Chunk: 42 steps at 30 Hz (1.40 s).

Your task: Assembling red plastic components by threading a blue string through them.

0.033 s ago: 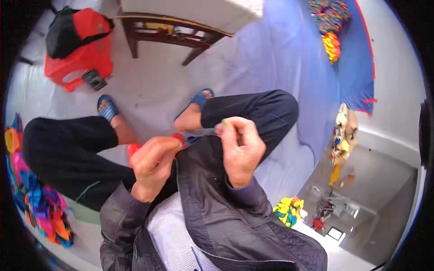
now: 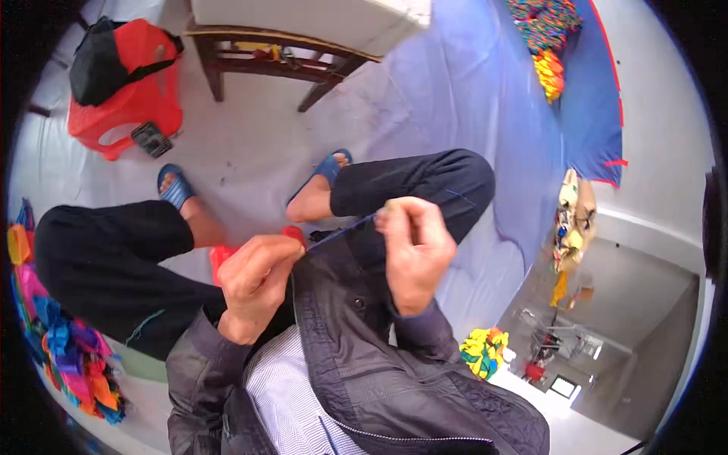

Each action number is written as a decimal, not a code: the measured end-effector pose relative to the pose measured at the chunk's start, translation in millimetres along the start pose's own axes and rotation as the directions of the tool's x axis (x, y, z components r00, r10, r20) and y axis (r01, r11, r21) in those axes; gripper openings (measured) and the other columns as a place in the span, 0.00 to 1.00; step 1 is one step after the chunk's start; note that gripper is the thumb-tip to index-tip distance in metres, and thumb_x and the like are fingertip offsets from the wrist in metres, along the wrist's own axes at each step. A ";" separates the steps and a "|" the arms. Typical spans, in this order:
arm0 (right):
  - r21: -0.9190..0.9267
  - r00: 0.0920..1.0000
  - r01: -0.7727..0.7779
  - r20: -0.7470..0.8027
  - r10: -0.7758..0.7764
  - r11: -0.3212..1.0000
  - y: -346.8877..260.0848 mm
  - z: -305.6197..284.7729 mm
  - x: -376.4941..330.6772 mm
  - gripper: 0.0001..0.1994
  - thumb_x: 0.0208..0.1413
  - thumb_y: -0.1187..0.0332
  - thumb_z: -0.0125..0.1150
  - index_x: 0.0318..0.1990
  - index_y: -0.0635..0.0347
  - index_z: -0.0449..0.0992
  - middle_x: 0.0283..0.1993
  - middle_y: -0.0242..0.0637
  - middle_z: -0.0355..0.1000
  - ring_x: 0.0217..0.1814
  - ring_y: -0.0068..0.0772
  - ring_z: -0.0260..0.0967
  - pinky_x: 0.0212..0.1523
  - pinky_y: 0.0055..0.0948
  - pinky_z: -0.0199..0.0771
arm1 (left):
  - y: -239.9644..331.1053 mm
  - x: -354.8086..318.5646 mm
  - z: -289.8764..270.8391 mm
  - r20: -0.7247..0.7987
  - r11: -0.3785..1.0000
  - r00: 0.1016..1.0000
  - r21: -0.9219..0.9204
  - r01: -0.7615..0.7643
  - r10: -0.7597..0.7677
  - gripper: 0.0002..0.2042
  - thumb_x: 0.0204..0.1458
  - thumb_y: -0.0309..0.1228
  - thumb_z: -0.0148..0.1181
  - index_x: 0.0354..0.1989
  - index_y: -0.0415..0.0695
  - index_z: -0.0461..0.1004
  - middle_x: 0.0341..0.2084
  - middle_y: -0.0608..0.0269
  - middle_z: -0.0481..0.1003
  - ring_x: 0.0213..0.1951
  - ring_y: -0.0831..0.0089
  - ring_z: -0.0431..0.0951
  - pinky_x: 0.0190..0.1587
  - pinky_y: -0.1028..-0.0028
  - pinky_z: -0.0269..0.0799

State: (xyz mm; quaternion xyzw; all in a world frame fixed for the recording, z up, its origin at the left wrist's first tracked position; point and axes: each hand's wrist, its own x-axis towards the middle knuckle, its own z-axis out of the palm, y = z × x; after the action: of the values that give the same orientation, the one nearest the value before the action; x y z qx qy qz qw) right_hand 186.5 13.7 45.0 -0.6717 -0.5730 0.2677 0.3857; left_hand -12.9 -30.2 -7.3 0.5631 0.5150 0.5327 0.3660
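Observation:
Above my lap, a thin blue thread (image 2: 343,231) runs in a slanting line from one hand to the other. My left hand (image 2: 259,284) is closed, thumb and forefinger pinching the thread's lower end. Farther right and slightly higher, the fingertips of my right hand (image 2: 417,254) pinch the other end. Whether anything else small sits in either pinch is too hard to make out. A loose blue strand (image 2: 461,197) lies on my right trouser leg, and a teal strand (image 2: 144,324) on the left one.
Ahead on the left stands a red plastic stool (image 2: 129,114) with a black bag (image 2: 97,64) and a dark flat packet (image 2: 152,139). A wooden-legged table (image 2: 288,57) is ahead. Bright cloth pieces (image 2: 68,341) lie at left, a yellow-green bundle (image 2: 485,353) at right.
My right hand has moved a little to the right, away from my left hand. The thread between them now shows longer and straighter.

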 end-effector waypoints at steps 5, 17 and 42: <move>-0.556 0.946 0.227 -0.069 -0.317 0.799 22.5 -92.7 35.2 0.02 0.61 0.78 0.66 0.37 0.62 0.79 0.32 0.32 0.76 0.32 0.25 0.74 0.35 0.27 0.74 | 11.5 2.5 16.3 0.182 0.997 0.981 -0.057 -0.051 0.061 0.09 0.46 0.12 0.68 0.35 0.36 0.80 0.32 0.54 0.83 0.35 0.60 0.85 0.39 0.69 0.80; -0.687 0.804 0.575 0.375 -0.461 0.444 59.1 -113.6 77.3 0.07 0.50 0.78 0.71 0.34 0.59 0.78 0.33 0.38 0.70 0.35 0.43 0.74 0.35 0.38 0.75 | 3.0 -4.1 37.5 0.311 0.996 0.948 -0.078 -0.047 0.069 0.09 0.45 0.16 0.69 0.35 0.39 0.80 0.31 0.56 0.81 0.34 0.57 0.84 0.35 0.65 0.79; -0.713 0.708 0.701 0.696 -0.115 0.005 48.3 -102.5 90.9 0.05 0.50 0.78 0.63 0.31 0.60 0.71 0.34 0.39 0.67 0.36 0.45 0.72 0.35 0.38 0.77 | -2.6 -15.2 35.4 0.289 0.997 0.954 -0.041 -0.070 0.079 0.08 0.44 0.16 0.70 0.33 0.39 0.80 0.30 0.55 0.81 0.32 0.56 0.83 0.34 0.64 0.78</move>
State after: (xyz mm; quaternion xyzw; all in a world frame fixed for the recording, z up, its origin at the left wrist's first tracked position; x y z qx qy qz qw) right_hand 314.1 78.5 69.8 -0.4596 -0.8480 -0.1477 -0.2190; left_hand 22.7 -39.5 -19.0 0.6484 0.4260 0.4655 0.4260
